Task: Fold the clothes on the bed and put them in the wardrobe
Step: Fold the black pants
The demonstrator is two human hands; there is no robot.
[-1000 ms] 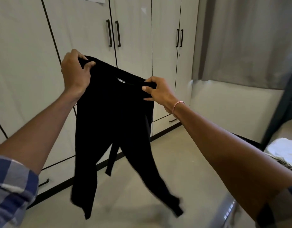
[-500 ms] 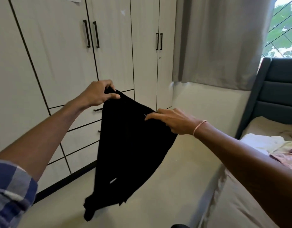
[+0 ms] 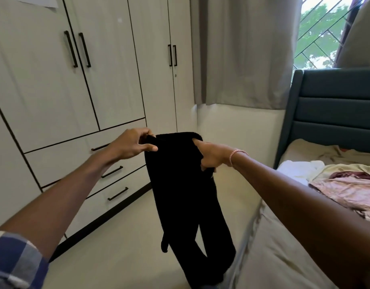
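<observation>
- Wardrobe (image 3: pixel 109 84), white with black bar handles, is filling the left wall, with its doors and drawers all sitting closed.
- Bed (image 3: pixel 280 257) is running along the right side, and a blue-grey padded headboard (image 3: pixel 336 109) is standing at its far end below the window (image 3: pixel 317 34).
- Grey curtain (image 3: pixel 242 51) is hanging between the wardrobe and the headboard.
- Black trousers (image 3: pixel 179 184) are hanging in the air between the wardrobe and the bed, held by their top edge. The legs are dangling close together over the floor (image 3: pixel 121 253).
- Pink garment (image 3: pixel 346 188) is lying crumpled on the bed near the headboard, and a white garment (image 3: pixel 294 170) is lying just beside it at the mattress edge.
- Left hand (image 3: pixel 132 146) is pinching the left corner of the trousers' top edge, with thumb and fingers curling onto the cloth.
- Right hand (image 3: pixel 213 156) is gripping the right side of the same edge, its fingers curling into the fabric.
- Pink bracelet (image 3: pixel 235 154) is sitting on the right wrist.
</observation>
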